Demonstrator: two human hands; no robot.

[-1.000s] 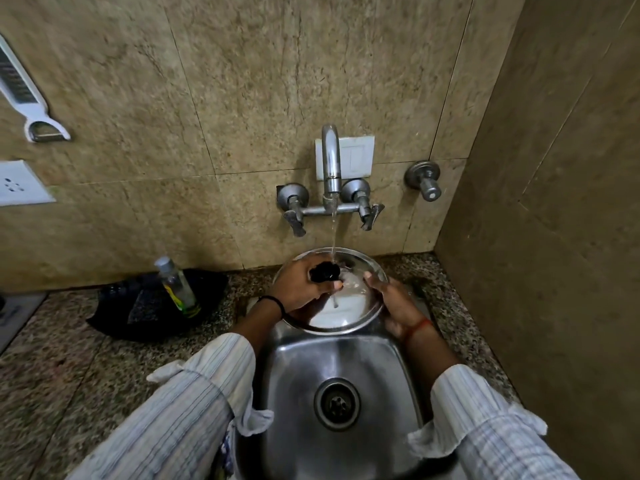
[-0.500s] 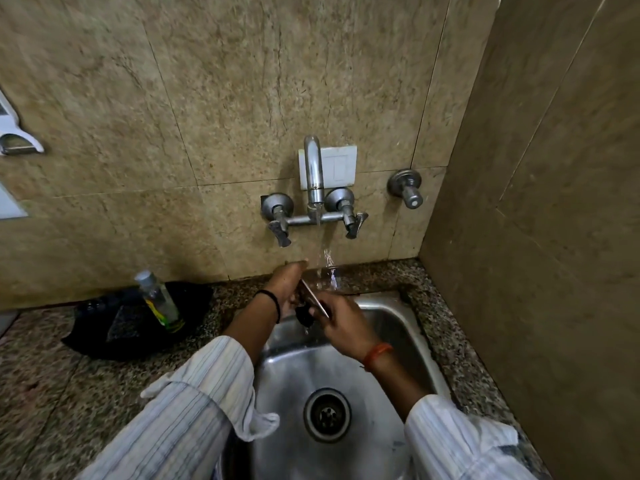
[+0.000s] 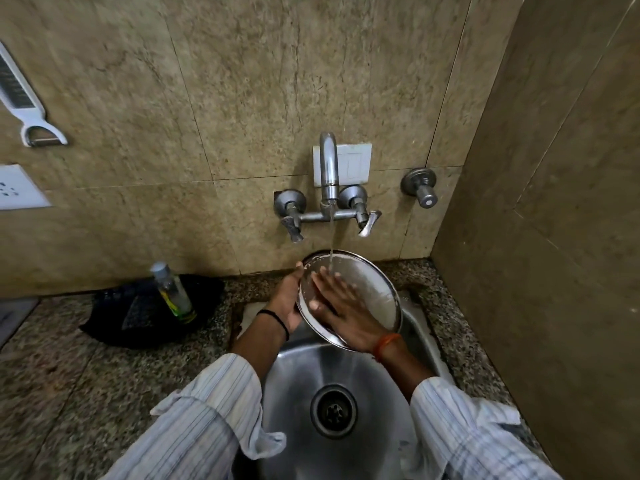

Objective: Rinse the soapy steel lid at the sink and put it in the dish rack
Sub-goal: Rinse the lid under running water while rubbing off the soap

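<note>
Under the running tap (image 3: 329, 174) the steel lid (image 3: 367, 289) is back face-up to the camera, tilted over the sink (image 3: 346, 368), where half a second ago it was edge-on; so the inner face is getting rinsed now; left hand (image 3: 285, 303) clamps the rim, right hand (image 3: 341, 308) lies flat and spread on it; one lid, two hands, one bottle (image 3: 171, 292); no rack in sight.

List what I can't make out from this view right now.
- Dish rack: nowhere in the head view.
- Lid knob side: turned away from the camera.
- Left hand fingers: hidden behind the lid.
- Remaining soap: lid surface too blurred; right hand covers part.
- Bottle label: too small.
</note>
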